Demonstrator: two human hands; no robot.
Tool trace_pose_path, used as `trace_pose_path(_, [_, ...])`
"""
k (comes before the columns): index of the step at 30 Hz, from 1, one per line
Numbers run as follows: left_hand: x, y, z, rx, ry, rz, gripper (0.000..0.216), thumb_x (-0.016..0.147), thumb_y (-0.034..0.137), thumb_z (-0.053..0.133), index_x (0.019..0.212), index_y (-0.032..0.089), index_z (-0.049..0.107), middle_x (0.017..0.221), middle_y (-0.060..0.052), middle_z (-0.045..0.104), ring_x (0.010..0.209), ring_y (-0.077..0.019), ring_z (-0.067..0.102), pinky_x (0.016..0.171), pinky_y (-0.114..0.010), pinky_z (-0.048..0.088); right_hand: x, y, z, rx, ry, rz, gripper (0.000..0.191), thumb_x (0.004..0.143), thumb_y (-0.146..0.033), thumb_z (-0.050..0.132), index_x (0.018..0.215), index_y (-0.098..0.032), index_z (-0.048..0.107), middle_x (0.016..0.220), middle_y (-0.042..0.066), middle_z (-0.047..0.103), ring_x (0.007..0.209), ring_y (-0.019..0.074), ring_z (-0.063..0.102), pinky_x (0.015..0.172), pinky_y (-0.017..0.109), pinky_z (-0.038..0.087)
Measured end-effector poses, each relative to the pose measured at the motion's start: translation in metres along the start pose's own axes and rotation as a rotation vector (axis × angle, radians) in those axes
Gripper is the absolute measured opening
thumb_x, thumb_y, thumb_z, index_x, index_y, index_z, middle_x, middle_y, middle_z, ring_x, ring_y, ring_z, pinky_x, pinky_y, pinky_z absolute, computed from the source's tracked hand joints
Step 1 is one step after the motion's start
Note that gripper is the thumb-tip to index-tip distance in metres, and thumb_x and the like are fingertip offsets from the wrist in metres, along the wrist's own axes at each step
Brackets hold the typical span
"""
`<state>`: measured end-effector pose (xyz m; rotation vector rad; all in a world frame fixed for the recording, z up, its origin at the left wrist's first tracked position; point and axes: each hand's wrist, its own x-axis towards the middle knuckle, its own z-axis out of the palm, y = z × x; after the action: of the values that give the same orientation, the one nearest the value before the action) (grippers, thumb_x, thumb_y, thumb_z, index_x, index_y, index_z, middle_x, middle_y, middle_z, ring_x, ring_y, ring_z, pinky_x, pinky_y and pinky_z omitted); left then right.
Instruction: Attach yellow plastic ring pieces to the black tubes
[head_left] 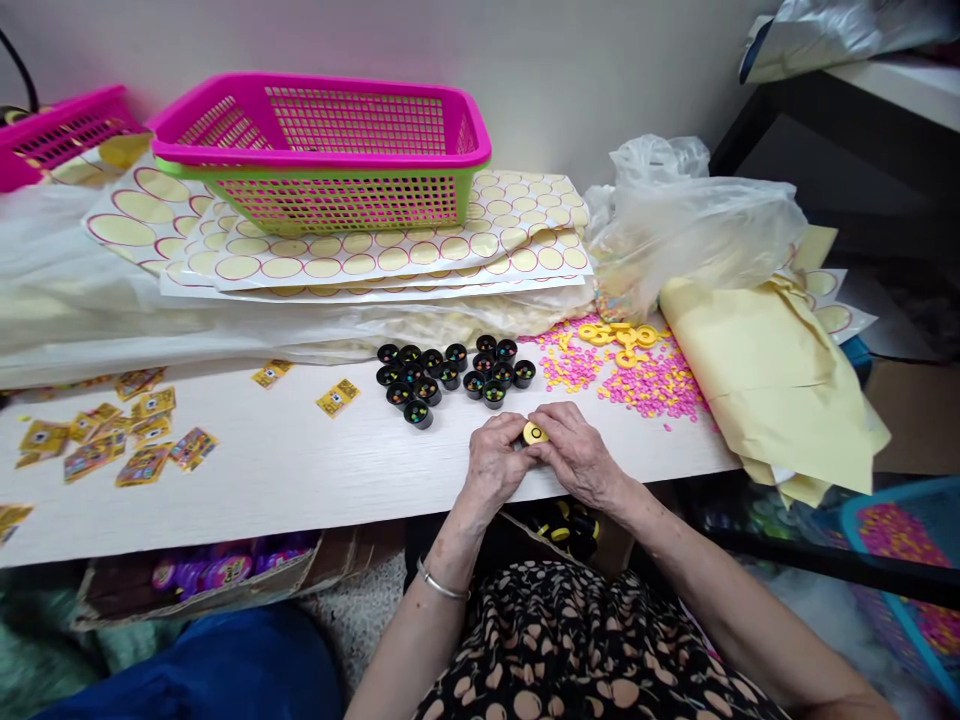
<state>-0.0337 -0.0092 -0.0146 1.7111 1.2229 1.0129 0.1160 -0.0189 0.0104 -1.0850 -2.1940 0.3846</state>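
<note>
My left hand [496, 462] and my right hand [577, 455] meet at the table's near edge, fingers curled together around a small black cup with a yellow lid [535, 433]. Just beyond them stand several small black cups [450, 376] filled with coloured beads. To the right lie yellow ring lids [621, 338] and a scatter of pink beads [651, 384].
A pink and green basket [322, 150] sits on stacked sheets of round yellow stickers [390, 250]. Small yellow packets [120, 435] lie at the left. A clear plastic bag [690, 230] and yellow paper [772, 380] lie at the right. Boxes stand under the white table [300, 470].
</note>
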Motion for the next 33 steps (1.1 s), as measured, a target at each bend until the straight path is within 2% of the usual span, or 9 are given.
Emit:
trace_pose_path(7, [0.001,0.008,-0.013,-0.177,-0.020,-0.104,0.029,0.062,0.008,0.060,0.088,0.017,0.070,0.087,-0.003,0.063,0.078,-0.0148,0.056,0.071,-0.025,0.044,0.001,-0.001,0.002,-0.006,0.020,0.048,0.026,0.087,-0.027,0.049,0.110,-0.017,0.054,0.109,0.013,0.053,0.102,0.0258,0.044,0.086,0.045,0.045])
trace_pose_path(12, [0.002,0.013,-0.011,-0.461,0.057,-0.254,0.017,0.073,0.020,0.058,0.082,0.015,0.072,0.088,-0.005,0.064,0.078,-0.0145,0.056,0.073,-0.025,0.044,-0.001,-0.001,0.006,0.018,0.066,0.083,0.028,0.085,-0.028,0.053,0.111,-0.018,0.055,0.114,0.013,0.051,0.107,0.0265,0.043,0.090,0.046,0.043])
trace_pose_path(17, [0.002,0.019,-0.002,-0.408,0.055,-0.265,0.020,0.078,0.030,0.059,0.082,0.016,0.073,0.082,-0.005,0.066,0.082,-0.0156,0.057,0.078,-0.026,0.043,-0.001,-0.005,0.009,0.157,0.131,0.178,0.025,0.084,-0.029,0.055,0.108,-0.020,0.058,0.109,0.010,0.055,0.104,0.0239,0.046,0.089,0.044,0.044])
trace_pose_path(20, [0.003,0.023,-0.002,-0.322,0.078,-0.272,0.020,0.078,0.031,0.059,0.079,0.016,0.073,0.080,-0.004,0.066,0.079,-0.0148,0.058,0.075,-0.025,0.043,-0.003,-0.008,0.009,0.222,0.194,0.269,0.041,0.079,-0.032,0.062,0.118,-0.021,0.052,0.122,0.012,0.048,0.113,0.0256,0.043,0.091,0.045,0.042])
trace_pose_path(22, [0.003,0.027,-0.003,-0.269,0.091,-0.275,0.021,0.078,0.032,0.059,0.076,0.016,0.072,0.077,-0.003,0.066,0.077,-0.0146,0.058,0.073,-0.024,0.043,-0.005,-0.011,0.010,0.290,0.286,0.406,0.053,0.075,-0.036,0.065,0.123,-0.021,0.047,0.129,0.013,0.043,0.108,0.0247,0.046,0.085,0.042,0.046])
trace_pose_path(25, [0.004,0.030,-0.004,-0.218,0.094,-0.265,0.022,0.078,0.032,0.058,0.075,0.016,0.072,0.076,-0.003,0.066,0.075,-0.0144,0.058,0.070,-0.024,0.043,-0.006,-0.020,0.011,0.558,0.387,0.731,0.046,0.078,-0.045,0.058,0.114,-0.019,0.048,0.108,0.009,0.054,0.070,0.0130,0.054,0.057,0.028,0.048])
trace_pose_path(28, [0.004,0.030,-0.004,-0.207,0.090,-0.257,0.023,0.078,0.032,0.058,0.073,0.015,0.072,0.076,-0.003,0.066,0.075,-0.0145,0.058,0.070,-0.025,0.044,-0.002,-0.028,0.012,0.903,0.276,0.983,0.039,0.081,-0.054,0.048,0.093,-0.017,0.049,0.067,-0.002,0.054,0.039,0.0051,0.039,0.035,0.019,0.031])
trace_pose_path(30, [0.004,0.028,-0.004,-0.217,0.088,-0.259,0.024,0.078,0.033,0.058,0.073,0.015,0.072,0.077,-0.004,0.066,0.076,-0.0149,0.059,0.073,-0.026,0.045,0.003,-0.031,0.013,0.999,0.202,1.053,0.039,0.079,-0.057,0.049,0.080,-0.018,0.046,0.053,-0.006,0.049,0.032,0.0038,0.033,0.031,0.017,0.022])
trace_pose_path(33, [0.004,0.026,-0.003,-0.252,0.088,-0.282,0.024,0.077,0.035,0.059,0.073,0.015,0.072,0.078,-0.004,0.066,0.077,-0.0150,0.060,0.074,-0.026,0.045,0.009,-0.031,0.012,1.010,0.166,1.085,0.039,0.078,-0.057,0.052,0.075,-0.018,0.043,0.046,-0.007,0.048,0.028,0.0031,0.031,0.028,0.015,0.019])
